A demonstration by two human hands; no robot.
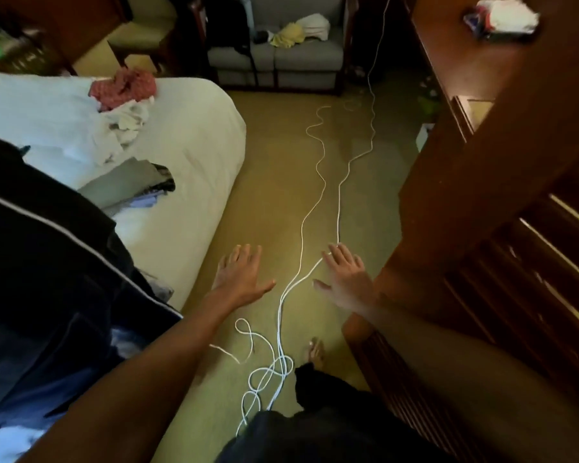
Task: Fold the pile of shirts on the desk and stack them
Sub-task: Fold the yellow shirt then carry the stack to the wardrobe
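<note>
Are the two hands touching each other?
Apart. The head view shows bare carpet and a thin white cord between the left hand and the right hand.

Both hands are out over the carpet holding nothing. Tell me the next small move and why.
Probably swing the left hand toward the dark garment draped at the bed's near side and take hold of it. Both it and the right hand are spread and empty above the white cable, and that garment looks like the closest clothing.

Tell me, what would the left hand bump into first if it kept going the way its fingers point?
Probably nothing soon. The left hand points ahead over bare carpet, beside the bed; the grey sofa comes much further on.
</note>
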